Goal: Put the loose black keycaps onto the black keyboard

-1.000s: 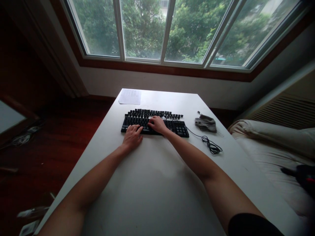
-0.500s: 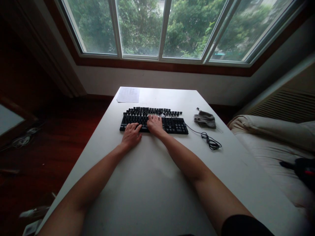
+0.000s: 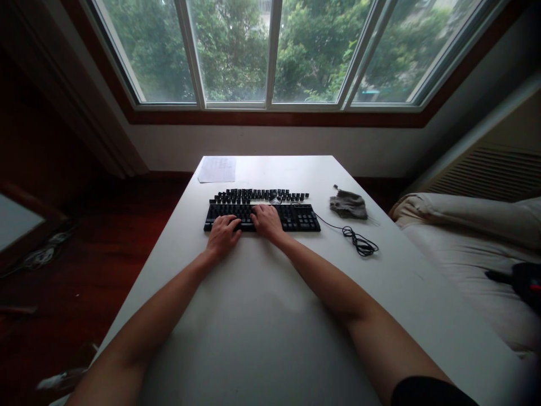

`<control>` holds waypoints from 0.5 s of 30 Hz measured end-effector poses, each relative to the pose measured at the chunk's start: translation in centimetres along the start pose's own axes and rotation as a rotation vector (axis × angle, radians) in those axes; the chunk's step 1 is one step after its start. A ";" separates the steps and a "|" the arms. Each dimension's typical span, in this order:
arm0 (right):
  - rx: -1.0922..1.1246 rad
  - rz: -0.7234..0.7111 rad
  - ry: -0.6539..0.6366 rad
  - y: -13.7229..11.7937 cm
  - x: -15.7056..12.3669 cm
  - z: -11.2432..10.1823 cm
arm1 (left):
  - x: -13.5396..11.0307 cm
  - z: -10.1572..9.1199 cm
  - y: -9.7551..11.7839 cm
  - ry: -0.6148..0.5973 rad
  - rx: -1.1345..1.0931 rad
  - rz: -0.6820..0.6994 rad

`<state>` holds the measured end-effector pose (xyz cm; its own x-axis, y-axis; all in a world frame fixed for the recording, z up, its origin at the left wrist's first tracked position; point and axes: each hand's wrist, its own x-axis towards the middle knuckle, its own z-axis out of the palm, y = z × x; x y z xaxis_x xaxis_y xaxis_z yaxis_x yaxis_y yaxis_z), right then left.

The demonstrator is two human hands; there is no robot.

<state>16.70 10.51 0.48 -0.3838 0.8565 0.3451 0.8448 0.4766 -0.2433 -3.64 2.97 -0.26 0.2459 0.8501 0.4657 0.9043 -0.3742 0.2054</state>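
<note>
A black keyboard point(image 3: 296, 217) lies across the far middle of the white table point(image 3: 262, 327). My left hand point(image 3: 222, 235) rests on its near left edge, fingers stretched flat over the keys. My right hand point(image 3: 266, 221) lies on the keys near the middle, fingers curled down onto them, holding nothing that I can see. A row of loose black keycaps point(image 3: 257, 195) stands just behind the keyboard. The keyboard's black cable point(image 3: 359, 244) runs off to the right and ends in a small coil.
A grey cloth pouch point(image 3: 348, 204) sits right of the keyboard. A sheet of paper point(image 3: 217, 168) lies at the table's far left corner. A bed with pale bedding point(image 3: 473, 242) adjoins the table's right side. Windows fill the far wall; dark wooden floor lies left.
The camera tilted slightly, shifting the scene. My right hand drew back a little from the keyboard's upper rows to its middle rows. My left hand stayed in place.
</note>
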 end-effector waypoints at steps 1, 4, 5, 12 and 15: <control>0.014 -0.033 -0.012 0.6 -0.6 -0.3 | 0.4 0.0 -0.2 0.011 -0.015 0.005; 0.023 -0.121 -0.026 2.4 -2.6 -0.9 | 2.2 -0.1 -0.7 0.042 -0.046 0.005; 0.020 -0.149 -0.029 2.8 -3.1 -1.0 | 2.9 -0.1 -0.9 0.042 -0.049 0.010; 0.015 -0.144 -0.029 3.4 -4.1 -1.3 | 9.6 0.9 -1.6 -0.027 0.007 0.018; 0.017 -0.153 -0.037 3.5 -4.0 -1.5 | 12.1 2.2 -2.0 -0.078 0.059 0.009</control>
<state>21.73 8.45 -0.40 -0.5213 0.7800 0.3461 0.7690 0.6053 -0.2058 -1.67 14.78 3.06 0.2781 0.8739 0.3987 0.9204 -0.3612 0.1498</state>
